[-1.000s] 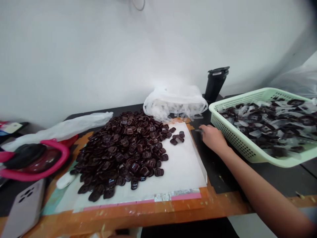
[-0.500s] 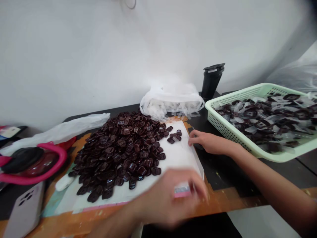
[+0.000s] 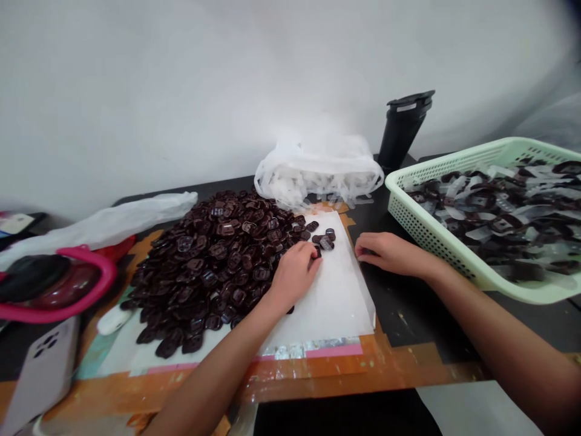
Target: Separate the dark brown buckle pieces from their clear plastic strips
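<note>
My left hand [image 3: 295,274] reaches over the white sheet [image 3: 338,290], its fingers closed on a small dark brown plastic buckle [image 3: 316,254]. Just beyond the fingertips lie a few loose buckles [image 3: 327,240]. A large heap of the same glossy buckles [image 3: 213,260] spreads to the left of this hand. My right hand [image 3: 385,252] rests on the black table by the sheet's right edge. Its fingers are curled with the tips together; anything between them is too small or hidden to make out.
A pale green basket [image 3: 426,248] holding brown pieces with translucent strips stands at right. Behind the sheet lies a white plastic bag [image 3: 318,166] of translucent strips, beside a black tumbler [image 3: 403,130]. At left are a phone [image 3: 48,369], a white mouse [image 3: 113,320] and a pink-handled object [image 3: 102,284].
My left hand has moved from the table's front edge up and away to the loose buckles and closed on one. My right hand has hardly moved. The view has shifted slightly.
</note>
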`<state>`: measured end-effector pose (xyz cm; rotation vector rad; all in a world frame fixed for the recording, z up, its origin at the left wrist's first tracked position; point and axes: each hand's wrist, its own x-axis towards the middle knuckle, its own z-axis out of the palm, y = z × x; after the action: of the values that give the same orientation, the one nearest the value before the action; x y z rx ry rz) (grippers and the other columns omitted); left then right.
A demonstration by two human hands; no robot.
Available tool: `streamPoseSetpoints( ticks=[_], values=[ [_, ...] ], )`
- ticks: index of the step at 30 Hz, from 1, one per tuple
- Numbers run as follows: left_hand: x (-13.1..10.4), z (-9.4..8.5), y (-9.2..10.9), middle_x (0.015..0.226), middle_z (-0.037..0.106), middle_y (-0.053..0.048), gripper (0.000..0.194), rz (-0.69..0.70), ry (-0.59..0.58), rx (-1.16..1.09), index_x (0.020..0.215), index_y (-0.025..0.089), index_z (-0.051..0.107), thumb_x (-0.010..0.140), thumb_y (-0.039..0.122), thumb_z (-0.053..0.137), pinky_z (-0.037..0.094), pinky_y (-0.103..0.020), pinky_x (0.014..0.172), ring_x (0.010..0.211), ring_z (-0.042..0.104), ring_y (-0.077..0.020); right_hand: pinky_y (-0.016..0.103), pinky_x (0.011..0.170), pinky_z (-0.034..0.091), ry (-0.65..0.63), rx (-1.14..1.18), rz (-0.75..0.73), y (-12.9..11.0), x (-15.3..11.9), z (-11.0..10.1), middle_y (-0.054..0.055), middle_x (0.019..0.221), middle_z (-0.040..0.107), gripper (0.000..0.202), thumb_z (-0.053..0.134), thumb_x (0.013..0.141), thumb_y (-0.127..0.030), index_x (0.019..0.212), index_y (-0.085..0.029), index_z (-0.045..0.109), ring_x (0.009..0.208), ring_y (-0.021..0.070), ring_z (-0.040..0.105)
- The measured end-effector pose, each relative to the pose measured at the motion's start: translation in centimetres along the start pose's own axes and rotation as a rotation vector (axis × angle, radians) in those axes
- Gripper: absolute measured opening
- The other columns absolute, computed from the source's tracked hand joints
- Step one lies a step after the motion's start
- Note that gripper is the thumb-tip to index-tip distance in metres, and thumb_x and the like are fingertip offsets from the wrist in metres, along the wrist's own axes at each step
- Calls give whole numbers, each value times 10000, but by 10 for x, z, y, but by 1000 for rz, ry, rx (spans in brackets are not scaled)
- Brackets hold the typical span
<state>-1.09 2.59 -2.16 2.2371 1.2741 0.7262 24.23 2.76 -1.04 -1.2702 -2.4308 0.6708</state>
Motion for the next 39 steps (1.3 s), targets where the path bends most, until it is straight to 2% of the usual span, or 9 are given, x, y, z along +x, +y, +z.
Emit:
streamPoseSetpoints(
  ticks=[5, 7, 10, 14, 18, 26, 30, 34, 39],
  values=[
    [-7, -4, 10, 1136, 598, -87, 345, -256, -3, -832, 1122, 210, 562, 787, 234, 643, 519, -358, 813, 891, 656, -193, 242, 546, 399, 265, 377, 97, -16, 0, 7, 15, 734, 669, 174, 587, 850, -337, 948, -199, 627, 575, 131, 548],
    [-8, -5, 17, 1199, 587, -103, 387, -302, -66, -1069, 1172, 219, 579, 793, 249, 650, 518, -375, 853, 961, 660, -227, 245, 557, 421, 282, 590, 104, -24, 2, 13, 38, 779, 690, 258, 600, 845, -374, 1019, -184, 622, 624, 141, 583],
    [-9, -3, 21, 1173, 628, -111, 341, -363, -122, -1261, 1149, 205, 624, 814, 264, 635, 505, -376, 885, 1032, 641, -255, 233, 547, 425, 256, 770, 139, -33, 4, 21, 47, 801, 693, 244, 614, 834, -394, 932, -172, 648, 641, 131, 592],
    [-8, 0, 16, 1005, 697, -109, 280, -428, -68, -1249, 1093, 178, 655, 863, 312, 569, 506, -295, 708, 833, 674, -187, 201, 435, 354, 240, 933, 242, -40, 5, 27, 39, 780, 686, 230, 622, 832, -387, 896, -167, 637, 487, 72, 475],
    [-7, 2, 12, 766, 686, -51, 235, -417, 21, -1131, 1019, 161, 676, 826, 283, 618, 429, -227, 561, 609, 586, -103, 196, 512, 416, 176, 1099, 246, -46, 4, 30, 1, 652, 630, 214, 643, 830, -372, 799, -164, 602, 525, 74, 498],
    [-7, 5, 14, 831, 681, -32, 154, -429, 78, -1285, 854, 139, 692, 737, 234, 728, 482, -236, 773, 745, 627, -102, 185, 344, 248, 38, 1220, 325, -50, 3, 36, 19, 687, 687, 254, 676, 796, -392, 862, -158, 602, 341, 21, 329],
    [-8, 4, 12, 887, 691, -33, 144, -423, 84, -1328, 850, 146, 688, 741, 230, 730, 491, -235, 778, 782, 638, -108, 180, 396, 309, 35, 1297, 353, -52, 4, 35, -32, 554, 578, 238, 707, 765, -370, 778, -162, 591, 411, 46, 400],
    [-8, 4, 13, 976, 699, -43, 137, -422, 86, -1330, 844, 157, 683, 738, 226, 734, 490, -223, 749, 805, 638, -108, 174, 374, 227, 49, 1328, 361, -54, 4, 35, -71, 455, 466, 259, 693, 781, -373, 717, -166, 550, 377, 33, 298],
    [-8, 5, 16, 993, 699, -51, 110, -384, 86, -1299, 828, 150, 684, 739, 198, 727, 488, -261, 842, 829, 633, -110, 196, 356, 132, 18, 1377, 380, -53, 3, 34, -31, 519, 564, 263, 661, 797, -362, 688, -158, 535, 351, 19, 219]
  ],
)
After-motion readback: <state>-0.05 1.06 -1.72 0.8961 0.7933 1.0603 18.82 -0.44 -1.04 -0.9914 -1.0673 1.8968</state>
